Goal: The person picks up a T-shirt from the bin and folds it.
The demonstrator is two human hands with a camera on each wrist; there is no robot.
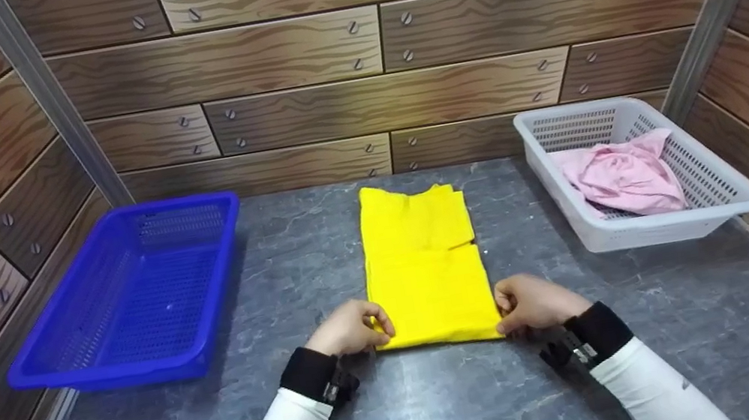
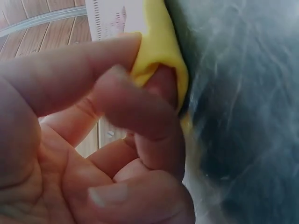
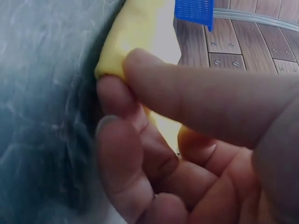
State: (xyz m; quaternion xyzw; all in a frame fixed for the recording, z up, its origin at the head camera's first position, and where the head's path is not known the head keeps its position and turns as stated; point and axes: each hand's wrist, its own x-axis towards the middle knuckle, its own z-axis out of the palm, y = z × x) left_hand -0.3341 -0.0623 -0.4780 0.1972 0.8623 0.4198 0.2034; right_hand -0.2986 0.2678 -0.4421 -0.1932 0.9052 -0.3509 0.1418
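Observation:
A folded yellow cloth [image 1: 427, 285] lies flat in the middle of the grey table, its far end slightly uneven. My left hand [image 1: 351, 328] pinches its near left corner; in the left wrist view a fingertip sits inside the fold of the cloth [image 2: 161, 37], with the thumb on top. At the near right corner, my right hand [image 1: 534, 300] grips the edge between thumb and index finger. The right wrist view shows that thumb pressing on the cloth [image 3: 135, 32] from above, the other fingers curled below.
A blue plastic basket [image 1: 135, 368] stands on the left of the marbled table [image 1: 439, 412]. To the right, a white basket [image 1: 659, 227] holds a crumpled pink cloth [image 1: 624, 179]. Wood-patterned walls [image 1: 287, 50] enclose the table at the back and both sides.

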